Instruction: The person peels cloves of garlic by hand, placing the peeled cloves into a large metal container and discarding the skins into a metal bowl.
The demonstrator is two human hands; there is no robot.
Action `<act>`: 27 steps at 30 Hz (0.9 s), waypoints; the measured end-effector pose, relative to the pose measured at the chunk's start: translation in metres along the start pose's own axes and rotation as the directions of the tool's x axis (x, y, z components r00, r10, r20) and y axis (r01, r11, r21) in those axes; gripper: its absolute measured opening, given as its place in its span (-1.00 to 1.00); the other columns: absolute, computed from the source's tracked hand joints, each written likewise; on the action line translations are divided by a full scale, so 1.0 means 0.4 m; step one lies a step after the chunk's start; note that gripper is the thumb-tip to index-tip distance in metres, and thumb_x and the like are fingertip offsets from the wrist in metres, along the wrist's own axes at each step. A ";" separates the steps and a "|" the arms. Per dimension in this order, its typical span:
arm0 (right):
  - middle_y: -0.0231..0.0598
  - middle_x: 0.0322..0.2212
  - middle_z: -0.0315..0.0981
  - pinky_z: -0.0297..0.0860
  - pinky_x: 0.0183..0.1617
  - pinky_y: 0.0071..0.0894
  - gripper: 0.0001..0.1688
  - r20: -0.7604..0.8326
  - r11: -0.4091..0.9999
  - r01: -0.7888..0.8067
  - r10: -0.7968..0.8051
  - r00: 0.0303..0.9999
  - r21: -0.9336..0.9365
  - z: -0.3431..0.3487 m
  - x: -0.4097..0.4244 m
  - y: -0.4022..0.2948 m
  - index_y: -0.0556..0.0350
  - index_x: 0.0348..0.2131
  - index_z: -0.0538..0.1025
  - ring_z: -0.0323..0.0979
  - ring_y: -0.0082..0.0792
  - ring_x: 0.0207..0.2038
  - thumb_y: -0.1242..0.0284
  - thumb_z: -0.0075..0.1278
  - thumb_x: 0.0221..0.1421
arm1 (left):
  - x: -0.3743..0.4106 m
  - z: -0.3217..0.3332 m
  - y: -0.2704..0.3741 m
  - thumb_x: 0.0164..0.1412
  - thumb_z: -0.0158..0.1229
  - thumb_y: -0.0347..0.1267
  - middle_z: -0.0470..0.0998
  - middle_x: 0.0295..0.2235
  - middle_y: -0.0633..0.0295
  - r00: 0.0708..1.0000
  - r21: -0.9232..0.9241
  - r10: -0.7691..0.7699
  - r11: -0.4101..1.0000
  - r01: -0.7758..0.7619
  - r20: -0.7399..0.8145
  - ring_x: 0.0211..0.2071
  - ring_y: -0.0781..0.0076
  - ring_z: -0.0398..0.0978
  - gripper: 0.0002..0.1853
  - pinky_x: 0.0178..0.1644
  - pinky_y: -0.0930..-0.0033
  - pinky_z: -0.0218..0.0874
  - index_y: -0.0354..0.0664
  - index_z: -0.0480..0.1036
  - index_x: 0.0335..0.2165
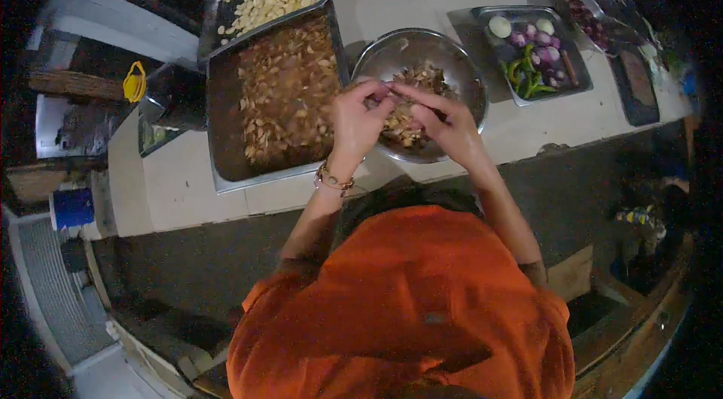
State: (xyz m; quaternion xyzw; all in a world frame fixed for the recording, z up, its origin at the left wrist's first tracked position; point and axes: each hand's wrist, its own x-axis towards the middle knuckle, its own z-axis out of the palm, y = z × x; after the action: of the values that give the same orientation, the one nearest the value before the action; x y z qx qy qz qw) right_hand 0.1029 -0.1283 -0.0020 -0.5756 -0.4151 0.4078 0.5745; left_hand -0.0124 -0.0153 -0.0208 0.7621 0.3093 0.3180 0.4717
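Note:
My left hand (361,114), with a bracelet at its wrist, and my right hand (449,125) meet above a round steel bowl (421,40). The fingertips of both pinch together on something small, apparently a garlic clove, mostly hidden by the fingers. Inside the bowl lie garlic skins (426,76) and some pale pieces, partly covered by my hands. To the left, a deep steel tray (226,164) holds many unpeeled garlic cloves (288,100) in brownish water. Peeled garlic cloves (282,1) fill part of a second steel tray (217,9) beyond it.
On the right of the pale tiled counter (186,190), a steel tray (565,97) carries purple onions (548,54), green peppers (525,74) and a brown-handled tool (569,68). A bowl of reddish pieces (590,18) and a dark tray (638,88) stand farther right. A dark container (178,97) is at left.

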 end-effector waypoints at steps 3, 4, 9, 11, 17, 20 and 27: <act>-0.37 -0.33 0.41 0.26 -0.32 -0.66 -0.67 -0.017 0.988 0.076 -0.079 0.997 -0.135 -0.036 -0.006 0.044 -0.02 -0.14 0.39 0.25 -0.66 -0.47 0.41 -0.15 0.03 | -0.010 0.030 0.012 -0.22 0.12 -0.57 0.43 -0.55 0.23 0.998 0.076 0.055 0.996 -0.052 -0.027 -0.48 0.51 0.38 -0.93 -0.36 0.53 0.18 -0.33 0.38 -0.61; -0.36 -0.40 0.41 0.26 -0.33 -0.66 -0.67 -0.005 0.997 -0.022 0.022 1.000 -0.080 -0.041 -0.009 0.031 0.01 -0.15 0.39 0.25 -0.66 -0.49 0.44 -0.15 0.02 | -0.008 0.034 0.015 -0.21 0.13 -0.55 0.43 -0.56 0.23 0.995 0.109 0.095 0.990 -0.090 -0.043 -0.48 0.50 0.38 -0.93 -0.36 0.53 0.18 -0.32 0.38 -0.62; -0.45 -0.58 0.33 0.22 -0.39 -0.69 -0.69 0.036 0.998 -0.058 0.059 0.998 -0.009 -0.055 0.020 0.081 0.04 -0.17 0.41 0.22 -0.68 -0.52 0.48 -0.16 0.02 | -0.009 0.033 0.016 -0.17 0.14 -0.47 0.45 -0.57 0.18 0.998 0.149 0.054 0.988 -0.048 -0.036 -0.53 0.48 0.40 -0.91 -0.42 0.53 0.19 -0.29 0.41 -0.59; -0.45 -0.58 0.32 0.21 -0.41 -0.69 -0.69 0.050 0.995 -0.069 0.065 0.997 0.075 -0.053 0.038 0.088 0.04 -0.18 0.42 0.21 -0.68 -0.53 0.49 -0.16 0.01 | 0.000 0.027 -0.013 -0.17 0.16 -0.49 0.45 -0.55 0.18 0.999 0.096 0.037 0.995 -0.035 -0.020 -0.51 0.49 0.40 -0.91 -0.42 0.54 0.19 -0.29 0.42 -0.58; -0.52 -0.63 0.25 0.09 -0.55 -0.74 -0.68 -0.102 0.991 -0.099 0.108 0.989 0.095 -0.123 0.084 0.124 0.01 -0.16 0.40 0.12 -0.73 -0.61 0.44 -0.15 0.03 | 0.026 0.006 -0.032 -0.13 0.15 -0.57 0.49 -0.45 0.20 0.979 -0.137 -0.183 0.976 0.170 -0.088 -0.42 0.56 0.42 -0.87 -0.30 0.55 0.26 -0.29 0.43 -0.46; -0.55 -0.66 0.23 0.09 -0.56 -0.78 -0.69 -0.260 0.987 -0.064 0.101 0.960 0.146 -0.177 0.087 0.136 -0.05 -0.17 0.42 0.14 -0.71 -0.60 0.42 -0.13 0.02 | 0.151 -0.032 -0.027 -0.13 0.16 -0.52 0.43 -0.58 0.36 0.949 -0.127 -0.151 0.985 0.120 -0.277 -0.54 0.66 0.35 -0.89 -0.42 0.65 0.20 -0.28 0.43 -0.50; -0.55 -0.58 0.27 0.04 -0.60 -0.80 -0.68 -0.234 0.987 -0.110 0.136 0.963 0.119 -0.200 0.068 0.078 -0.05 -0.16 0.41 0.09 -0.75 -0.62 0.42 -0.13 0.02 | 0.545 -0.288 -0.013 -0.14 0.20 -0.32 0.42 -0.65 0.34 0.913 0.281 0.227 0.951 -0.132 -0.340 -0.64 0.67 0.29 -0.74 -0.57 0.64 0.10 -0.32 0.44 -0.49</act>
State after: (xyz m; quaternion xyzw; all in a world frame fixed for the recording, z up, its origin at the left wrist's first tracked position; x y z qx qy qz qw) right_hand 0.1877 -0.1281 -0.0322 -0.6148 -0.2834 0.3909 0.6236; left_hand 0.0295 0.2151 0.0571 0.7678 0.3580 0.4557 0.2732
